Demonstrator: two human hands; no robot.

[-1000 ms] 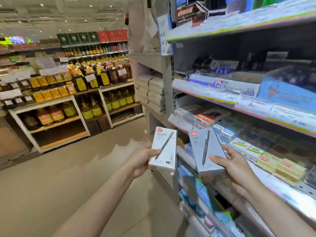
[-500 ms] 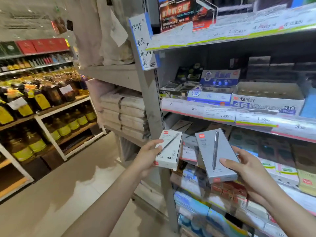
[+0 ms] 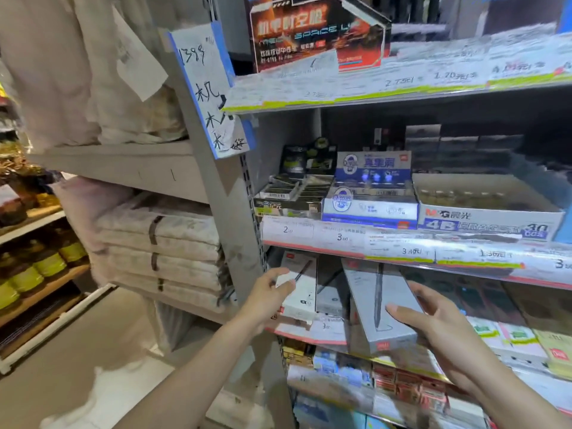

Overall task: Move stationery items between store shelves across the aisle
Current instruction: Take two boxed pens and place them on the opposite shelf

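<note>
White and grey are the two pen boxes you hold up at the stationery shelf. Your left hand [image 3: 266, 297] has the white pen box [image 3: 298, 287], thumb on its front and fingers behind it, so that grip is pinching the box. This box stands nearly upright at the left end of the shelf row [image 3: 312, 331], just under the price strip [image 3: 349, 239] of the row above. Your right hand [image 3: 433, 323] holds the grey pen box [image 3: 379, 305]. Your thumb lies across its front near the bottom, and your fingers reach around the right side. That grip is closed on the box too. The grey box tilts back, with its top going in under the same price strip. A second grey box [image 3: 329, 289] stands between your two boxes, back on the shelf. One row up sits a 4B eraser box [image 3: 489, 221] beside a blue and white box [image 3: 370, 209]. Folded cloth bundles [image 3: 158, 243] are stacked on the grey rack to your left.
</note>
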